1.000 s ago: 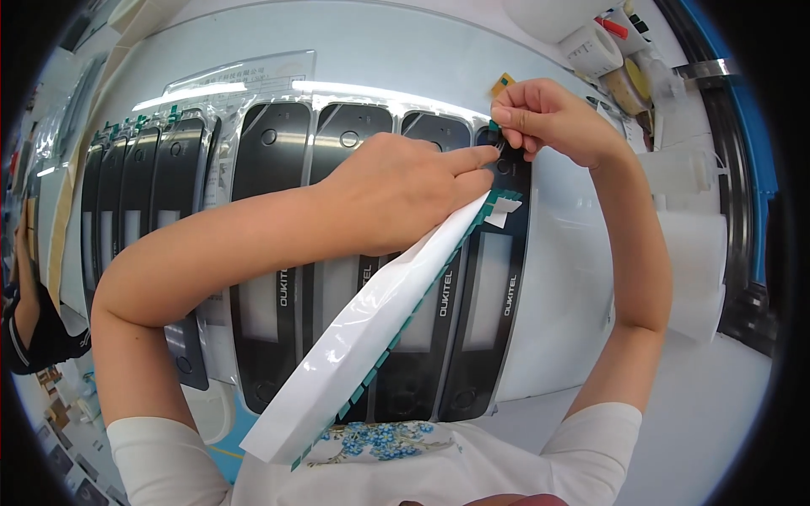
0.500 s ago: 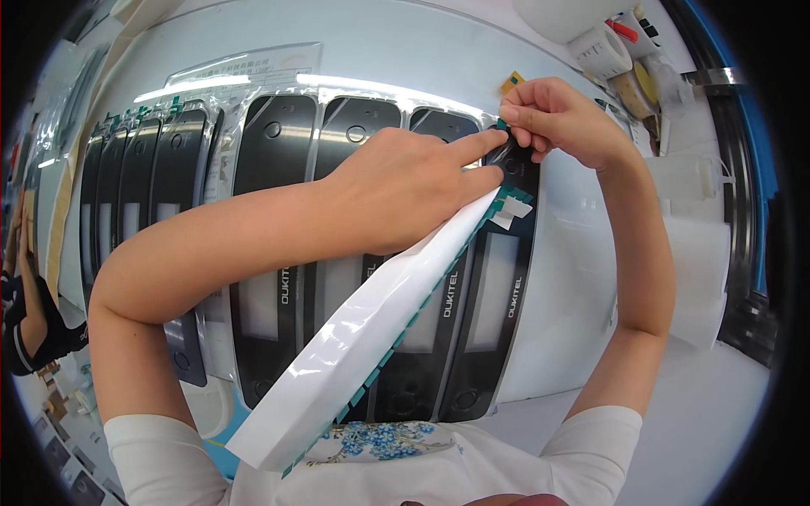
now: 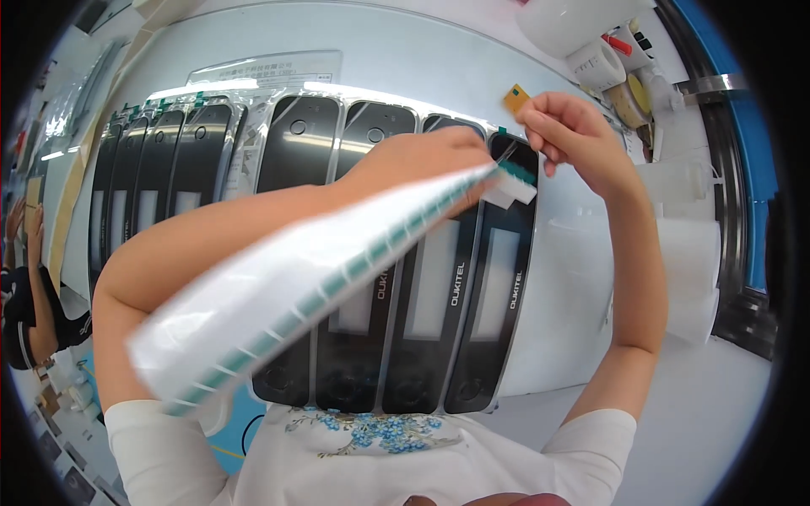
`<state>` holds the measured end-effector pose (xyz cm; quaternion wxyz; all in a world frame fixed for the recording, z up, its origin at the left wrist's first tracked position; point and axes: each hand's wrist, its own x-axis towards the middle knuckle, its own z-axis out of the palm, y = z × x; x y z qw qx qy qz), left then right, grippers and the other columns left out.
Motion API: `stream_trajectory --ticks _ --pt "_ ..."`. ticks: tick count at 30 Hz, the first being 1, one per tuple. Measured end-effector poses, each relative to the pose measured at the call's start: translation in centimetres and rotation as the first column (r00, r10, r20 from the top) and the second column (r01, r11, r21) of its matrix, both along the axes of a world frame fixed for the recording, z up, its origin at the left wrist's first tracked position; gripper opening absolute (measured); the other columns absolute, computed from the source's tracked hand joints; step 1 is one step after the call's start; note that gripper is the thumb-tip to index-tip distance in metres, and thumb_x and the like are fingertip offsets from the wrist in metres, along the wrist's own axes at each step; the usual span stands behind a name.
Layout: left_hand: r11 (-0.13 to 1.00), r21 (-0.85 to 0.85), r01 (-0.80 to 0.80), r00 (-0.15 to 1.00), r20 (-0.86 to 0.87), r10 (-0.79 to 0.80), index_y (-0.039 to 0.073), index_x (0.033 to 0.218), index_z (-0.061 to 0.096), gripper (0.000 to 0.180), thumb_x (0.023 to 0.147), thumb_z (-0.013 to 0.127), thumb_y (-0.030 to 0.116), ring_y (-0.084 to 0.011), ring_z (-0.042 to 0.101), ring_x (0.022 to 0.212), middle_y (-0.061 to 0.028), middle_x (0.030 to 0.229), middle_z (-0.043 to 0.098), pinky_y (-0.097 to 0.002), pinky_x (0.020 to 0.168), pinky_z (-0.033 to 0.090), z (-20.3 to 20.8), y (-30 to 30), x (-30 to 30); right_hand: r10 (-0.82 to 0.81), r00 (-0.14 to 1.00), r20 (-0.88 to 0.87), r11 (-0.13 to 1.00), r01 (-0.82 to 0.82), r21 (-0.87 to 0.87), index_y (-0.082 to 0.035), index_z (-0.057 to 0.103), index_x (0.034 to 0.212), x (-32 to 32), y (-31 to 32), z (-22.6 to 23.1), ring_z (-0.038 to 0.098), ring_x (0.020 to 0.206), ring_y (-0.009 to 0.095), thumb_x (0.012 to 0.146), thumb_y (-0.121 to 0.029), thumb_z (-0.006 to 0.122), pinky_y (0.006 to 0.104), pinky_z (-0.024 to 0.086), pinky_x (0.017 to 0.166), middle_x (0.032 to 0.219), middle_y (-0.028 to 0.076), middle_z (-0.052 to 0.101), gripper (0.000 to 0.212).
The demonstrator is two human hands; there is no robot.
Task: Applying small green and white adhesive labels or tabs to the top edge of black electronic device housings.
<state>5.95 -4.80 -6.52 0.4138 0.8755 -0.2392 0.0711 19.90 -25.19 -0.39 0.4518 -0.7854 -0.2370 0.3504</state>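
Note:
My left hand [image 3: 426, 158] is closed on one end of a long white backing sheet [image 3: 245, 282] with a row of green tape tabs along its edge. The sheet slants down toward my left elbow, blurred by motion. A thin shiny tip [image 3: 506, 153] shows by those fingers; its kind is unclear. My right hand [image 3: 569, 135] is pinched at the far end of the rightmost black panel [image 3: 498, 337]; anything between its fingertips is too small to make out. On that panel sit a small green tab [image 3: 502, 131] and white-and-green tape pieces [image 3: 516, 187] near the sheet's end.
More black panels [image 3: 295, 160] with rounded corners stand in a row; another group [image 3: 202, 139] lies at left. An orange square card [image 3: 515, 99] lies beyond my right hand. Rolls [image 3: 596, 65] are at back right. Another person's hands [image 3: 34, 228] show at far left.
The white sheet has swung up and left over my left forearm, its tabs facing up. My left hand has drawn back slightly; my right hand has moved a little right, off the panel's end.

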Motion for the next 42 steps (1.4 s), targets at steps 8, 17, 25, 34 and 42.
stream_trajectory --ticks 8,17,25,34,42 --pt "0.9 -0.18 -0.397 0.727 -0.66 0.189 0.002 0.111 0.064 0.036 0.1 0.055 0.036 -0.0087 0.056 0.079 -0.0038 0.084 0.062 -0.0228 0.075 0.046 4.4 2.1 -2.9 0.192 0.979 0.06 0.981 -0.192 -0.014 -0.003 0.065 0.091 -3.7 1.2 2.4 0.049 0.061 0.001 0.092 -0.024 0.067 0.0172 0.039 0.049 0.073 -0.004 0.057 0.021" --pt "0.895 -0.143 -0.423 0.867 -0.351 0.354 0.001 0.11 0.064 0.035 0.099 0.055 0.034 -0.0186 0.064 0.091 -0.0107 0.11 0.064 -0.0289 0.084 0.049 2.4 1.7 -4.0 0.208 0.977 0.039 0.977 -0.205 -0.065 -0.004 0.065 0.089 -2.6 2.6 2.2 0.043 0.059 0.0 0.092 -0.024 0.068 0.0162 0.032 0.049 0.071 -0.006 0.056 0.021" --pt "0.988 -0.097 -0.121 0.989 -0.1 0.112 0.003 0.105 0.065 0.026 0.098 0.055 0.025 -0.0236 0.066 0.092 -0.0117 0.118 0.063 -0.0322 0.082 0.052 1.0 3.6 -2.8 0.362 0.924 0.124 0.928 -0.37 0.048 -0.006 0.061 0.092 -0.4 3.1 1.8 0.044 0.06 -0.001 0.095 -0.027 0.062 0.0153 0.031 0.049 0.074 -0.006 0.055 0.021" --pt "0.921 0.353 -0.162 0.982 0.144 0.118 0.006 0.112 0.06 0.029 0.084 0.056 0.014 -0.0287 0.069 0.076 -0.0097 0.133 0.059 -0.0374 0.057 0.054 0.2 3.9 -2.2 0.221 0.972 0.076 0.959 -0.202 -0.199 0.001 0.061 0.099 0.0 7.1 0.0 0.062 0.061 0.007 0.098 -0.023 0.056 0.0209 0.05 0.055 0.075 0.003 0.065 0.024" --pt "0.926 0.357 -0.121 0.983 0.173 0.062 0.012 0.116 0.061 0.034 0.082 0.062 0.014 -0.0236 0.068 0.072 -0.0003 0.133 0.059 -0.0327 0.057 0.054 -0.1 4.2 -2.2 0.323 0.944 -0.066 0.922 -0.329 -0.205 0.003 0.061 0.096 1.6 8.3 -0.8 0.062 0.062 0.009 0.098 -0.023 0.057 0.0235 0.056 0.059 0.075 0.004 0.065 0.026"
